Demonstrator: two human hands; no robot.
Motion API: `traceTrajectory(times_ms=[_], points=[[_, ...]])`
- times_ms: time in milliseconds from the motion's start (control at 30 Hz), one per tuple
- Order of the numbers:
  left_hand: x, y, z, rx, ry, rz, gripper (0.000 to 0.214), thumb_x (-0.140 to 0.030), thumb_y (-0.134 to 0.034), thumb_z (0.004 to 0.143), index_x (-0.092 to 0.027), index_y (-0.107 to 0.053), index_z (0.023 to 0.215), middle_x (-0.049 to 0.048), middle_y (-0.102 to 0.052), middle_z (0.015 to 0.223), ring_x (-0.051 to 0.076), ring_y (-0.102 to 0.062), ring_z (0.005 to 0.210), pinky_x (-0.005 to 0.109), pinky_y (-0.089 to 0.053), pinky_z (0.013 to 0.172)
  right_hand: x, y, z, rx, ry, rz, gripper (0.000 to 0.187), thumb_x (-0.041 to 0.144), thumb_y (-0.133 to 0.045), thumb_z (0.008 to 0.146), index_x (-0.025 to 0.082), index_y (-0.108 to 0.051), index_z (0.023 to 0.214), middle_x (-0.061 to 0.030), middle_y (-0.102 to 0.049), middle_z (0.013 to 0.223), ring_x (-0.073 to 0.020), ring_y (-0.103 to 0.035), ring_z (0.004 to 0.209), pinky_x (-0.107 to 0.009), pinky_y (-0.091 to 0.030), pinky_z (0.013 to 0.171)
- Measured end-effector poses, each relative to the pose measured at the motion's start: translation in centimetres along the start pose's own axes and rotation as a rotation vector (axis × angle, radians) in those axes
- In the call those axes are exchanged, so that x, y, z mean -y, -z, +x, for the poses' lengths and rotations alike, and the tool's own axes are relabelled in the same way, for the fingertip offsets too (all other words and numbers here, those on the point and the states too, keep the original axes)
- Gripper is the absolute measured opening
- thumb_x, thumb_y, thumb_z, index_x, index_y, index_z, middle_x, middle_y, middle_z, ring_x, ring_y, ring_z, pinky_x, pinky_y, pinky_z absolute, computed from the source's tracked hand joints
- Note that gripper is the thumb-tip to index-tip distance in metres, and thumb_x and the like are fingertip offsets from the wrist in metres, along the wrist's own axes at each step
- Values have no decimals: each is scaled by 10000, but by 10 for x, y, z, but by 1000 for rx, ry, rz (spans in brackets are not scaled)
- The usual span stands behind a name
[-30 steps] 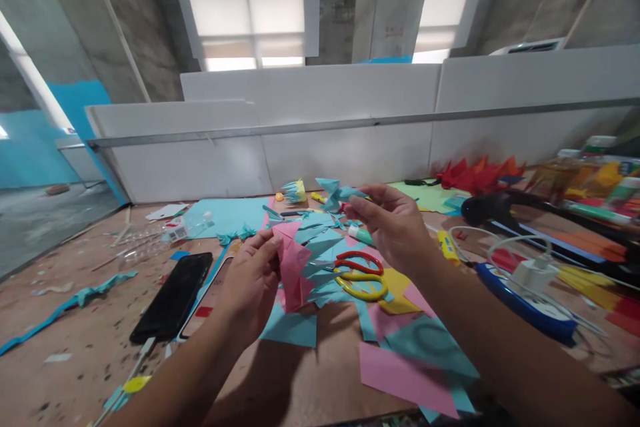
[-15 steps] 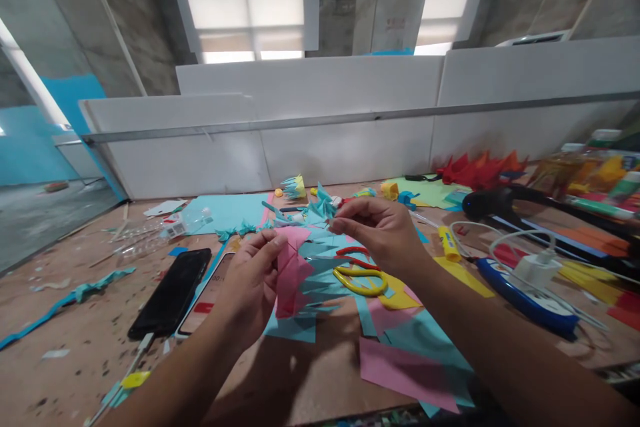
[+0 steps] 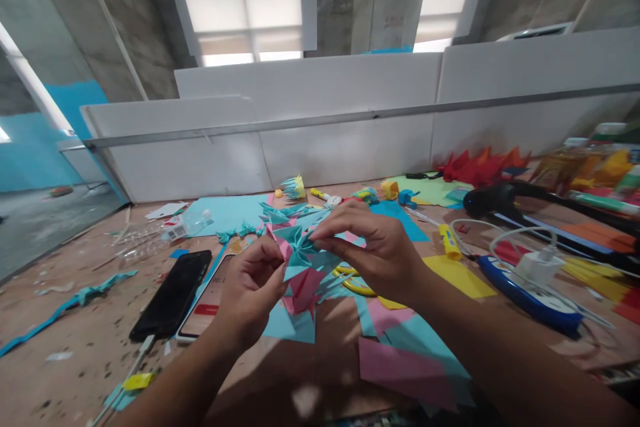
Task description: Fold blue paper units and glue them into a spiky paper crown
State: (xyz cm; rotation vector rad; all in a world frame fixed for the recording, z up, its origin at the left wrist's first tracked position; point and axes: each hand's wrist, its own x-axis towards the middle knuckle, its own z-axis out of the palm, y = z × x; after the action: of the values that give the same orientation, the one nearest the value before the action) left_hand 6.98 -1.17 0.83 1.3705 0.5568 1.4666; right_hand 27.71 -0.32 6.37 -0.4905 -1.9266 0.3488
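Observation:
My left hand (image 3: pixel 255 283) pinches the left edge of a folded pink paper piece (image 3: pixel 305 287) above the table. Against the top of the pink paper sits a pointed, folded light-blue paper piece (image 3: pixel 300 247), its far side pinched in the fingertips of my right hand (image 3: pixel 367 243). The two paper pieces touch; how they join is hidden by the fingers. Beneath my right hand, yellow scissor handles (image 3: pixel 357 283) show in part. Light-blue paper (image 3: pixel 295 323) lies on the table under the pink piece.
A black phone (image 3: pixel 173 293) and a white phone (image 3: pixel 210 293) lie left of my left hand. Right of my arm are a glue stick (image 3: pixel 449 242), yellow paper (image 3: pixel 463 277) and a blue-white power strip (image 3: pixel 530 297). Pink paper (image 3: pixel 405 370) lies in front.
My right hand has moved left and down, bringing a light-blue folded piece onto the pink paper. The pink paper has turned and looks opened out. The scissor handles are now more covered.

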Motion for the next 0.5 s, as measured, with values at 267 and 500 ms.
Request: traceTrajectory(times_ms=[267,500], points=[[-19,-17,-5,-70,63,-189,293,-434,-769,781,-172,-674,690,20,-548,713,148,-461,699,258,-436,686,-6,-4,-4,46,180,-295,65,208,-640,971,205,-703,957,-31,-705,953,-180,-611,912,-374,-423,894],[-13,-19,-1,-113,97,-186,365,-445,-826,745,-168,-616,630,-28,-482,603,98,-376,577,225,-353,571,-7,-8,-8,69,331,-560,71,161,-585,992,191,-648,977,-39,-722,957,-187,-585,893,-367,-409,860]])
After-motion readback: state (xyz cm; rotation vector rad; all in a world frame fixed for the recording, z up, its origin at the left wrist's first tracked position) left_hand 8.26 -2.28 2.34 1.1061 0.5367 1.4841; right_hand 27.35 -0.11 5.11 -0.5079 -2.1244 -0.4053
